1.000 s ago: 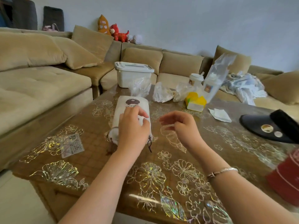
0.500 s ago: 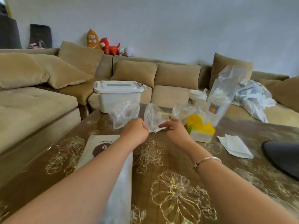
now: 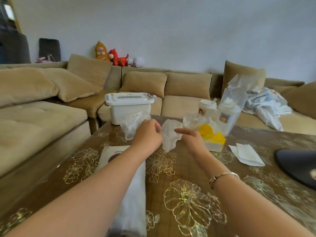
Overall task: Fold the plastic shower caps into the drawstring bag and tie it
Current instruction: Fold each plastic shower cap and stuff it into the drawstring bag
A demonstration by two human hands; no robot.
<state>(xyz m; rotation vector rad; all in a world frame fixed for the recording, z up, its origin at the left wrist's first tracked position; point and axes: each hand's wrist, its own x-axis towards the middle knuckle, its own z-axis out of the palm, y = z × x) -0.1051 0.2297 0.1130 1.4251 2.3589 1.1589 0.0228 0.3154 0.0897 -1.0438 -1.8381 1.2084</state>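
A crumpled clear plastic shower cap (image 3: 169, 135) hangs between my two hands near the table's far side. My left hand (image 3: 147, 136) pinches its left edge and my right hand (image 3: 190, 139) grips its right edge. A second clear cap (image 3: 132, 124) lies just left of my left hand. A third cap (image 3: 192, 120) sits behind my right hand. The white drawstring bag (image 3: 131, 194) with a brown round print lies flat on the table under my left forearm, partly hidden by it.
A yellow tissue box (image 3: 212, 140), two lidded cups (image 3: 207, 107) and a tall clear bag (image 3: 234, 103) stand at the right rear. A white lidded bin (image 3: 129, 106) sits behind the table. White napkins (image 3: 246, 153) and a dark cap (image 3: 295, 165) lie right.
Both hands left the drawstring bag, reached forward across the table and took hold of the middle shower cap, now lifted between them. The view has tilted up.
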